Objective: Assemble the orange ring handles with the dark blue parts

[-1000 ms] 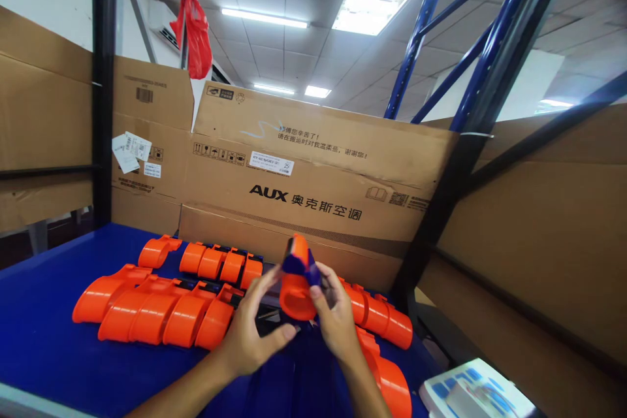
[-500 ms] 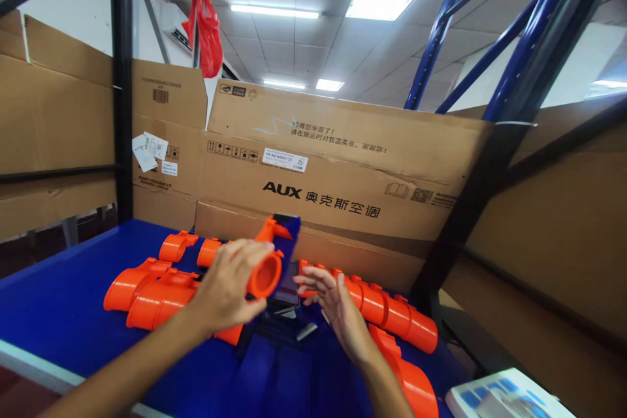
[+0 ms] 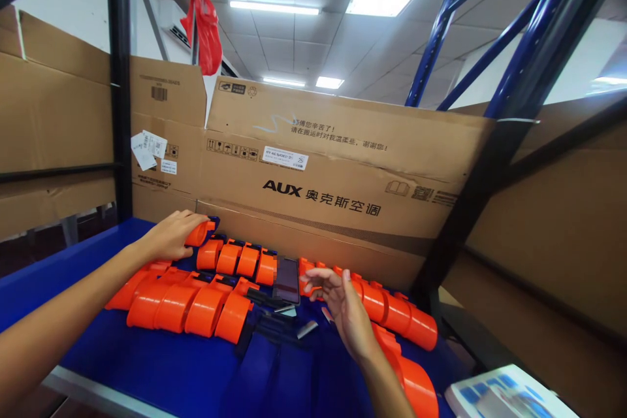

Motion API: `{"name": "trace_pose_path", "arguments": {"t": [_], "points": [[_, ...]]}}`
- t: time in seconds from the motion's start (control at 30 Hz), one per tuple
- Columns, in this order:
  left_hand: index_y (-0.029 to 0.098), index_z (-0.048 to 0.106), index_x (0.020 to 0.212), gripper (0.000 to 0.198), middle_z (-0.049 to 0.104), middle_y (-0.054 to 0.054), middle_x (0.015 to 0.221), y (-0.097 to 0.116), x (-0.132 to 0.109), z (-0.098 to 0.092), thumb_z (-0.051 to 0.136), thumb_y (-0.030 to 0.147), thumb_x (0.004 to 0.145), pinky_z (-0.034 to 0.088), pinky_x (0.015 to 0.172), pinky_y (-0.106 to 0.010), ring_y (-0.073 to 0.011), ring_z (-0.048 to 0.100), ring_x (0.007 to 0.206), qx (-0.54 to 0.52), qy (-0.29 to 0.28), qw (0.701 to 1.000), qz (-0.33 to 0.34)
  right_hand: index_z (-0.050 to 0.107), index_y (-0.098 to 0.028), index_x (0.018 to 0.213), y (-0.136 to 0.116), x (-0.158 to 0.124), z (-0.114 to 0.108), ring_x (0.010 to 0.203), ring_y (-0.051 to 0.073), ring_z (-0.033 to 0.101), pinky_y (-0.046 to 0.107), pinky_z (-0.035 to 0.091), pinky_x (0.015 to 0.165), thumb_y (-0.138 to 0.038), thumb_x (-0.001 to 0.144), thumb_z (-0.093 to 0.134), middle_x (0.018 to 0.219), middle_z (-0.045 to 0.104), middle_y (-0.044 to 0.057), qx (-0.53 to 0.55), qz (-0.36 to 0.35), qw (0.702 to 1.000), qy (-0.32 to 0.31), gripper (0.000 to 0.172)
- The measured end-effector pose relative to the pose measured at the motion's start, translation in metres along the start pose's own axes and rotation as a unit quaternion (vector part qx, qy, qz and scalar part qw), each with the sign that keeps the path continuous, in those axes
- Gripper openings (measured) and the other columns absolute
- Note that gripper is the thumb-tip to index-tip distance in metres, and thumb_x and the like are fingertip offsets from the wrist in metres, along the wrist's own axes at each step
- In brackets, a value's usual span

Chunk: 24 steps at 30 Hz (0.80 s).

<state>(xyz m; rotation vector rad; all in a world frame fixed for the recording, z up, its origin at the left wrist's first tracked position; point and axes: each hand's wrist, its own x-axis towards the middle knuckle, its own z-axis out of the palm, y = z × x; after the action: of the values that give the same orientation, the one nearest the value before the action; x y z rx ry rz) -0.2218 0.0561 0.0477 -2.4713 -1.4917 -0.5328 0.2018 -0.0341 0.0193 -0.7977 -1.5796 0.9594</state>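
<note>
left hand (image 3: 169, 236) has its fingers closed on an orange part (image 3: 200, 232) just before the aux box (image 3: 333, 176), at the left end of a finished row (image 3: 240, 260). right hand (image 3: 345, 307) hovers open and empty; dark pieces (image 3: 274, 326) lie loose on the desk (image 3: 122, 359).

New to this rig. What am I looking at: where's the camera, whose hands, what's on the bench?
No machine here. One camera sits on a person's head, looking forward and down, so both bare arms are that person's own. The left hand grips an orange piece at the end of the back row of orange pieces. The right hand is open and holds nothing, beside small dark parts. Everything lies on a blue table, with cardboard boxes behind.
</note>
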Motion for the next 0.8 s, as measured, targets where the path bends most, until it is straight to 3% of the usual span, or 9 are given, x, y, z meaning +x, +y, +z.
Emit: {"name": "trace_pose_path", "arguments": {"t": [0.33,0.57,0.7,0.8], "points": [[0.015,0.052,0.138,0.076,0.065,-0.017,0.129,-0.012,0.000,0.006,0.067,0.033,0.066,0.037,0.101,-0.043,-0.0374,0.056,0.117,0.028,0.012,0.999,-0.037,0.072,-0.024,0.106,-0.006,-0.002,0.001,0.093,0.028,0.069,0.038,0.052,0.072,-0.065,0.100,0.021,0.104,0.075,0.010,0.017,-0.010,1.000,0.011,0.066],[0.015,0.052,0.139,0.080,0.065,-0.017,0.129,-0.021,0.000,0.035,0.072,0.028,0.063,0.038,0.104,-0.044,-0.0371,0.055,0.118,-0.017,-0.031,0.999,0.011,0.073,-0.023,0.104,-0.006,-0.002,0.001,0.094,0.027,0.067,0.035,0.048,0.071,-0.068,0.099,0.026,0.103,0.075,0.009,0.042,0.000,0.999,0.005,0.065],[0.018,0.053,0.140,0.082,0.064,-0.014,0.134,-0.031,0.000,0.051,0.077,0.031,0.062,0.037,0.108,-0.044,-0.0381,0.054,0.125,-0.061,-0.057,0.996,0.003,0.073,-0.023,0.101,-0.004,-0.001,-0.001,0.092,0.026,0.066,0.034,0.046,0.071,-0.069,0.098,0.027,0.100,0.075,0.009,0.054,0.008,0.999,0.001,0.065],[0.020,0.045,0.148,0.092,0.057,-0.010,0.146,-0.036,-0.004,0.056,0.076,0.032,0.063,0.035,0.111,-0.045,-0.0392,0.050,0.132,-0.101,-0.086,0.991,-0.008,0.073,-0.023,0.100,-0.004,0.000,0.000,0.092,0.026,0.066,0.035,0.045,0.070,-0.071,0.097,0.028,0.096,0.074,0.009,0.055,0.011,0.998,-0.006,0.066]]}}
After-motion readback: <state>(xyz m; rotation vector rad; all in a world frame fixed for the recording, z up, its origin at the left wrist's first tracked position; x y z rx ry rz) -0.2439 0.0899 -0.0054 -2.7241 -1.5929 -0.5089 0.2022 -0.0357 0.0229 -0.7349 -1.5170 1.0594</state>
